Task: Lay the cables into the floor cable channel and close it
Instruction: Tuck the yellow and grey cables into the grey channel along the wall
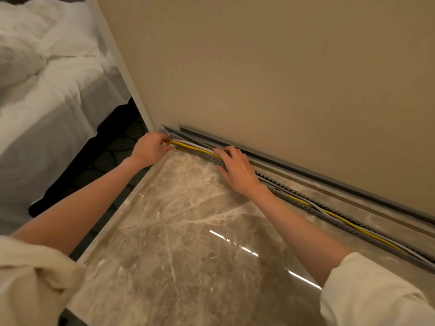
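A grey slotted cable channel (294, 192) lies open on the marble floor along the beige wall. A yellow cable (348, 223) and a white cable (386, 242) run inside it. My left hand (150, 148) pinches the cable ends at the channel's far left end. My right hand (237, 168) rests flat on the channel a little to the right, fingers spread and pressing the cables down. The grey channel cover (306, 171) lies separately against the foot of the wall, behind the channel.
Glossy brown marble floor (188, 231) ends at a raised edge on the left. Beyond it lies dark patterned carpet (110, 151) and a bed with white sheets (47, 95). A white door frame (124, 67) meets the wall corner.
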{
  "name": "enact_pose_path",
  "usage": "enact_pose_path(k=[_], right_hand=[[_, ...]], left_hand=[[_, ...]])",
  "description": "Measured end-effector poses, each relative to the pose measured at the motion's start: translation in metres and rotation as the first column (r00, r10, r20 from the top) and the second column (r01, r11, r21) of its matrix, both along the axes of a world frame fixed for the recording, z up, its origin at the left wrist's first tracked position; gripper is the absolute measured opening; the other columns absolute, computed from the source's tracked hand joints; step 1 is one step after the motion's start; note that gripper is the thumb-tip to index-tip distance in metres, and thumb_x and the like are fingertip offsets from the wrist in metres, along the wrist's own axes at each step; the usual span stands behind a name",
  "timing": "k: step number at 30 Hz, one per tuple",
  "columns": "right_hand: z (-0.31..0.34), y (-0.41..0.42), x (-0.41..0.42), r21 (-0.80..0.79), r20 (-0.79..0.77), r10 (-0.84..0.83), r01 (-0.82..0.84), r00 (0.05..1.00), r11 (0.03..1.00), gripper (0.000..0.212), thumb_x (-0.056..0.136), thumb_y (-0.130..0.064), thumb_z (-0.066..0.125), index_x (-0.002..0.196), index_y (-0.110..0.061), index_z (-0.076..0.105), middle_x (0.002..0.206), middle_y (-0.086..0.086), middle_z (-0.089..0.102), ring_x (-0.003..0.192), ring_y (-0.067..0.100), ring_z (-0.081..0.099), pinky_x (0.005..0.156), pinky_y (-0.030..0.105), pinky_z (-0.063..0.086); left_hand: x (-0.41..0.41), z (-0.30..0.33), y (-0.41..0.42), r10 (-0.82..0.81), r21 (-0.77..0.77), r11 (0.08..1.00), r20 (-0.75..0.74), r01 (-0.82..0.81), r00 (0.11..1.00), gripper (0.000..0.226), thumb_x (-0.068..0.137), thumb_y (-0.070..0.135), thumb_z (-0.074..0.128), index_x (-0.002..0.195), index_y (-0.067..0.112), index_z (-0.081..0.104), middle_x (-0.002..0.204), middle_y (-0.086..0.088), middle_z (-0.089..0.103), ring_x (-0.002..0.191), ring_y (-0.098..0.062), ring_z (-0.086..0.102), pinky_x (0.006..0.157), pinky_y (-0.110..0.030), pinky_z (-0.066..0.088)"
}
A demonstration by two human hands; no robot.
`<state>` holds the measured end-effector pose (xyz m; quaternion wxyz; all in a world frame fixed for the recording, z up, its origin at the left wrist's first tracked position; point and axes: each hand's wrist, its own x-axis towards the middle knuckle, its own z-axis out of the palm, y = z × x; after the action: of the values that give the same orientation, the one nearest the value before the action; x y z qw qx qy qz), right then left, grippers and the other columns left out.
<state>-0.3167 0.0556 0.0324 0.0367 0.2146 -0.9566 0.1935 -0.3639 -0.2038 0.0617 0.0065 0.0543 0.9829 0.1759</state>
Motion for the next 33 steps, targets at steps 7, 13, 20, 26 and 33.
enact_pose_path(k=[7, 13, 20, 26, 33], right_hand=[[-0.011, -0.005, -0.006, 0.032, 0.016, -0.013, 0.012, 1.000, 0.999, 0.059, 0.093, -0.002, 0.052, 0.145, -0.020, 0.030, 0.130, 0.013, 0.048, 0.111, 0.029, 0.048, 0.092, 0.040, 0.043], [-0.015, -0.005, -0.006, 0.082, -0.009, -0.004, 0.005, 1.000, 0.997, 0.074, 0.086, 0.008, 0.054, 0.148, -0.016, 0.021, 0.128, 0.013, 0.046, 0.113, 0.028, 0.045, 0.094, 0.037, 0.041], [-0.017, -0.001, -0.006, 0.048, -0.001, 0.001, -0.001, 1.000, 0.999, 0.070, 0.088, 0.004, 0.054, 0.148, -0.018, 0.025, 0.126, 0.013, 0.047, 0.111, 0.027, 0.045, 0.093, 0.036, 0.042], [-0.021, 0.002, -0.005, -0.017, 0.001, 0.003, -0.003, 1.000, 1.000, 0.061, 0.091, 0.000, 0.053, 0.145, -0.019, 0.031, 0.122, 0.012, 0.049, 0.109, 0.026, 0.046, 0.092, 0.035, 0.043], [-0.021, 0.003, -0.004, -0.054, -0.007, 0.007, -0.007, 1.000, 0.998, 0.057, 0.092, 0.000, 0.051, 0.143, -0.018, 0.035, 0.120, 0.012, 0.050, 0.106, 0.026, 0.047, 0.092, 0.037, 0.044]], left_hand=[[-0.013, -0.013, -0.004, 0.123, 0.186, 0.970, 0.173, -0.155, 0.977, 0.041, 0.091, 0.030, 0.060, 0.120, 0.002, 0.061, 0.117, -0.018, 0.066, 0.105, -0.033, 0.061, 0.092, -0.043, 0.047], [-0.016, -0.015, -0.015, 0.063, 0.292, 0.946, 0.269, -0.144, 0.961, 0.033, 0.092, 0.030, 0.058, 0.103, -0.001, 0.061, 0.100, -0.019, 0.062, 0.088, -0.032, 0.057, 0.079, -0.038, 0.043], [-0.016, -0.016, -0.022, 0.033, 0.212, 0.973, 0.252, -0.089, 0.967, 0.031, 0.092, 0.036, 0.056, 0.083, 0.007, 0.053, 0.073, -0.010, 0.056, 0.069, -0.024, 0.052, 0.066, -0.036, 0.040], [-0.039, 0.017, -0.029, -0.113, 0.150, 0.986, 0.278, 0.073, 0.954, 0.031, 0.086, 0.032, 0.063, 0.075, 0.005, 0.069, 0.061, -0.007, 0.058, 0.055, -0.018, 0.049, 0.062, -0.032, 0.041], [-0.071, 0.065, -0.029, -0.256, 0.060, 0.961, 0.550, 0.268, 0.795, 0.017, 0.087, 0.010, 0.064, 0.101, 0.012, 0.073, 0.084, -0.003, 0.066, 0.078, -0.015, 0.053, 0.081, -0.031, 0.044]])
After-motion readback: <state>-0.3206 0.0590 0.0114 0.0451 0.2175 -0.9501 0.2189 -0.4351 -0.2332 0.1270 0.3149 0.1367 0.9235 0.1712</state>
